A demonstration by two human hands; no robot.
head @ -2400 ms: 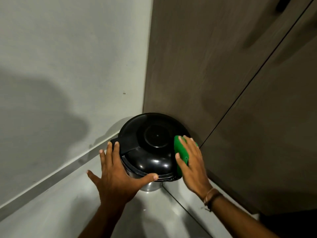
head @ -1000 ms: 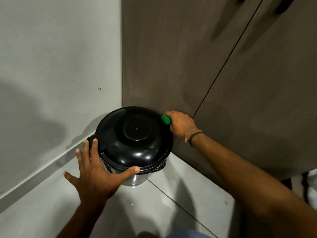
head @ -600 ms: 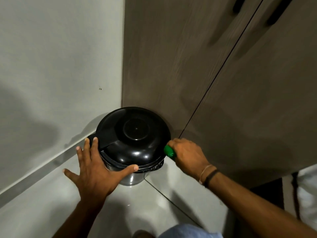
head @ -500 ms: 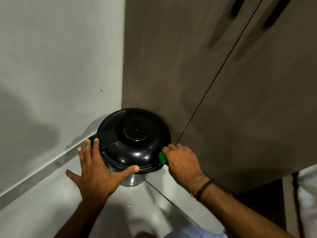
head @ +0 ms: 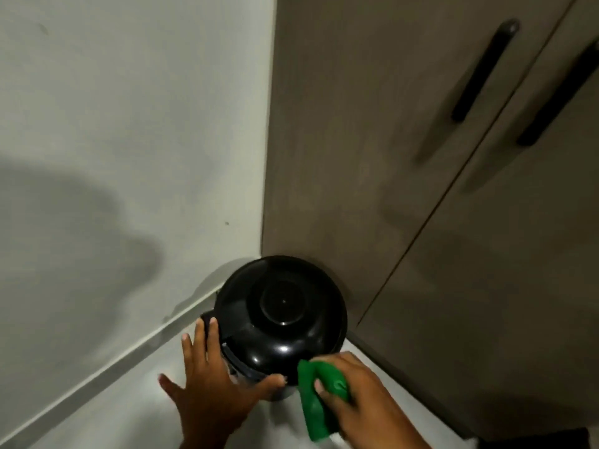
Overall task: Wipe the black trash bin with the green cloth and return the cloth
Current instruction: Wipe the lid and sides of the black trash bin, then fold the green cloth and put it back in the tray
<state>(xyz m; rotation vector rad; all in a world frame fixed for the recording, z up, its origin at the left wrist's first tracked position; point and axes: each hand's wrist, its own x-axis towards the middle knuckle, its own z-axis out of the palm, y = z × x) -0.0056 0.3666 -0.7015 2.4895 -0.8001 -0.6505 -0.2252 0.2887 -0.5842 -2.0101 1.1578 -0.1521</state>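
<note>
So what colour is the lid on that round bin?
Shiny black. The bin lid shows best in the head view, with small bright glints on it.

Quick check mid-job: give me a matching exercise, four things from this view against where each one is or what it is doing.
Things:
1. Round black trash bin
2. Folded green cloth
3. Left hand
4. Long black cupboard handles

States:
A. Spread open against the bin's left side
B. Standing in the corner where the wall meets the cupboard
C. High on the brown doors
D. Held in the right hand at the bin's near edge

Pairs: 1-B, 2-D, 3-A, 4-C
</note>
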